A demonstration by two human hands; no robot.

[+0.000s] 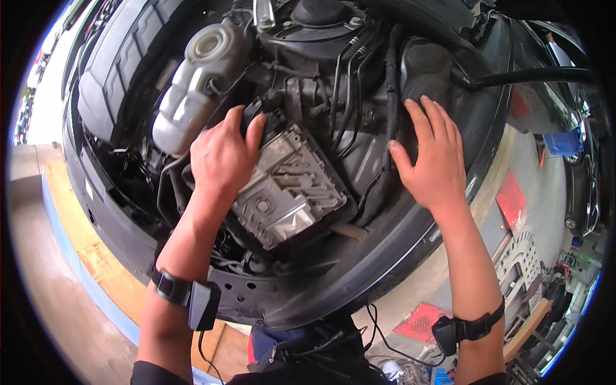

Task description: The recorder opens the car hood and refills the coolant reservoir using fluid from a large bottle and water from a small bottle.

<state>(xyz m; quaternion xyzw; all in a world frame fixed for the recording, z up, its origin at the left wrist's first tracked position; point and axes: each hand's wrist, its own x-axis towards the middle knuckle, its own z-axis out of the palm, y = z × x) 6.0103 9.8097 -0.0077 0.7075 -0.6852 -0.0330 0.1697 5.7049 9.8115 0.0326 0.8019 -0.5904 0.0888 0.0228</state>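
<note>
My left hand has its thumb and index finger around a black electrical connector at the upper corner of a metal control unit. This finned, silvery housing lies tilted in the engine bay, seated in a black frame. Fingers spread, my right hand is over the fender side of the bay and holds nothing. Its thumb tip is at a thick black wiring harness; whether it touches is unclear. Left of the connector sits a translucent plastic coolant expansion tank.
A grey plastic engine cover lies at the far left. Thin metal lines run beside the strut tower. The car's fender curves along the near right. A black prop rod or hose crosses at upper right. Cables hang from both wrist-worn devices.
</note>
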